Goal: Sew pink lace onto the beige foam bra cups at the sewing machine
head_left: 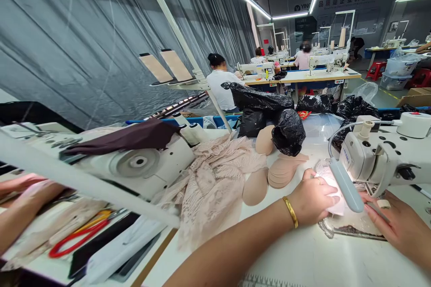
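Note:
My left hand (311, 197), with a gold bangle on its wrist, is closed in a pinch on a small pale lace piece (333, 197) under the white sewing machine (384, 152). My right hand (392, 224) lies on the same piece beside the needle area, fingers pressed down on the fabric. A grey lamp bar (345, 186) crosses in front of the work and hides part of it.
Beige foam cups (279, 172) and a heap of pink lace (215, 179) lie left of my hand. Black plastic bags (269, 112) sit behind. A second machine (134, 161), red-handled scissors (79, 235) and another person's arm (20, 210) are at left. Workers sit at far tables.

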